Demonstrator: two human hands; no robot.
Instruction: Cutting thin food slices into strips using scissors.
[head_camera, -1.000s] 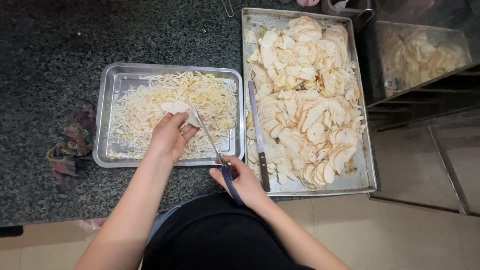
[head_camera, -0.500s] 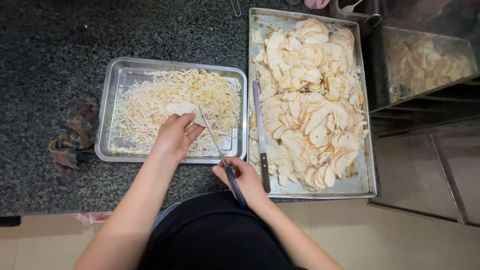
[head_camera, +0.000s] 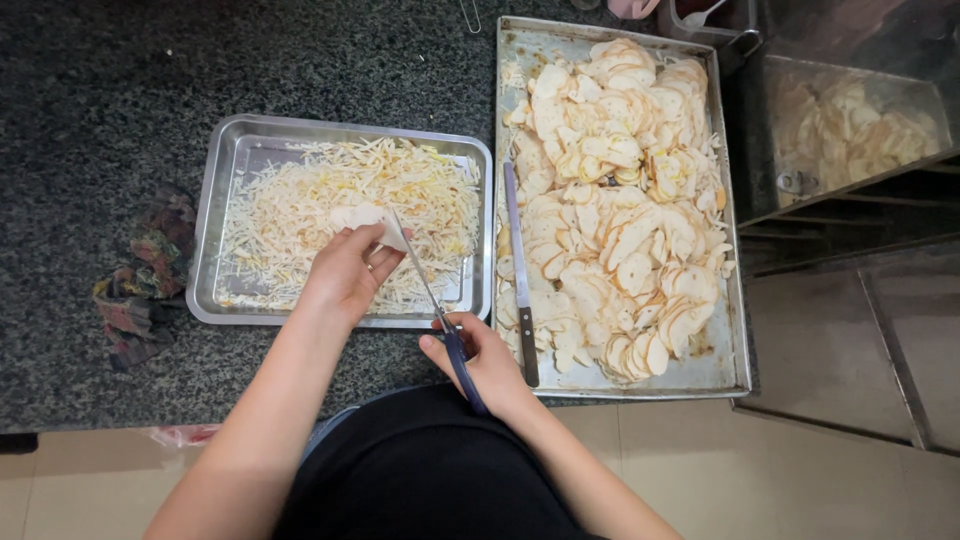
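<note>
Granite counter (head_camera: 120, 100); scissors (head_camera: 440, 310) in right hand (head_camera: 490, 365)

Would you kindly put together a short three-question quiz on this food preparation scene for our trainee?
1. True or false: the left hand holds a pale slice over the smaller tray of shreds.
2. What does the right hand hold? A) spoon B) scissors C) tongs
3. Where does the knife lie?

Key:
1. True.
2. B.
3. In the larger tray, along the left edge of the piled slices, unheld.
</note>
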